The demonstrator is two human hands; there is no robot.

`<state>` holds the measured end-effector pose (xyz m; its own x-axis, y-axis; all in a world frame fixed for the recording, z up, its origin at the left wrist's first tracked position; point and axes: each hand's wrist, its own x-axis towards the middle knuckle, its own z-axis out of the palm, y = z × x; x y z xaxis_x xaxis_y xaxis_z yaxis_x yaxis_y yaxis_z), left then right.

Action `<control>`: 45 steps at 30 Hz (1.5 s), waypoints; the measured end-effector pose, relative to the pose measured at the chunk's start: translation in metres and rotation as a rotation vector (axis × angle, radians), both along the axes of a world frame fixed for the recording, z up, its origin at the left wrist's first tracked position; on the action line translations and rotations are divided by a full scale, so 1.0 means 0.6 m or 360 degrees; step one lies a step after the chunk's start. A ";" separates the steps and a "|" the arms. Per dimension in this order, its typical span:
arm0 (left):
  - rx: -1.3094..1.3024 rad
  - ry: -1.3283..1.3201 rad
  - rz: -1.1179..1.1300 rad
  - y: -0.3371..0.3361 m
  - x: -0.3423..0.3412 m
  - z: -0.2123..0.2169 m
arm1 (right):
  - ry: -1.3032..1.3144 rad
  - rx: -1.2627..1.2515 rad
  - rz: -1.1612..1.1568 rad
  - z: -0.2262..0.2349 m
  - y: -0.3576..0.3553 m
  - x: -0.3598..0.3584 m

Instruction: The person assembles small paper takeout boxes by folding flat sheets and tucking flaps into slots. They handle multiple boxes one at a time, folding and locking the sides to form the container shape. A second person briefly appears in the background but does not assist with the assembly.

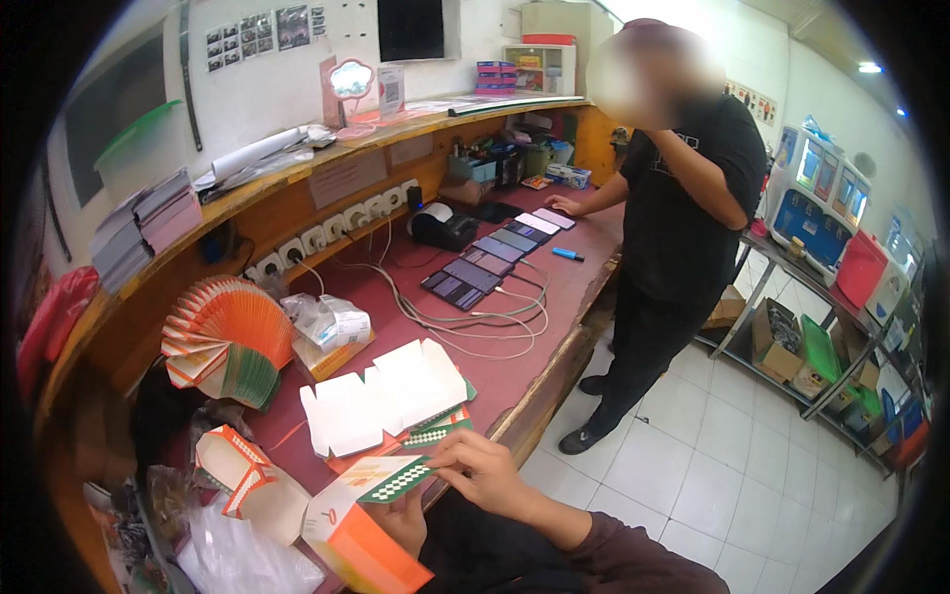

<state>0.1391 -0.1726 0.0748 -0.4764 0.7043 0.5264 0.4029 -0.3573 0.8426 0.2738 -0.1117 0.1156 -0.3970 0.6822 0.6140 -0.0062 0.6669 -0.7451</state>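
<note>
An orange, white and green cardboard food box (374,546), partly folded, is held low in front of me. My right hand (487,477) pinches the edge of its green checkered flap between thumb and fingers. Behind the box, my left hand (404,523) grips its side, with most of the fingers hidden. Just beyond lie flat box blanks (386,398), white side up, over others that show green and orange edges. Left of the held box, another box (237,465) stands shaped and open-topped. A fanned stack of orange and green folded boxes (230,322) rests farther back.
White plastic bags (242,544) lie at lower left. Several phones (475,267) with cables line the red tabletop (495,371), near a black printer (442,228). Across the table's right side stands a person in black (683,188), one hand beside the phones. Metal shelving (792,366) stands at far right.
</note>
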 end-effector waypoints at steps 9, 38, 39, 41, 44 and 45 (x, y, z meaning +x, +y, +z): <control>-0.0008 -0.0256 -0.0545 -0.004 -0.011 0.021 | 0.0145 -0.0204 -0.0078 0.006 -0.009 -0.012; 0.0341 -0.0973 -0.0385 0.010 0.000 0.027 | 0.0046 0.0501 -0.0352 -0.015 0.007 -0.041; 0.0319 -0.0924 -0.0226 0.010 -0.007 0.027 | 0.0094 0.0385 -0.0338 -0.012 0.004 -0.039; 0.0362 -0.0469 0.0129 0.008 -0.013 0.025 | 0.0141 0.0205 -0.0298 -0.008 -0.002 -0.037; 0.0498 0.0370 0.0499 0.006 -0.010 0.021 | 0.0282 0.0106 -0.0326 -0.006 -0.014 -0.043; 0.0525 0.0401 0.0493 0.005 -0.005 0.019 | 0.0334 0.0082 -0.0322 -0.007 -0.019 -0.048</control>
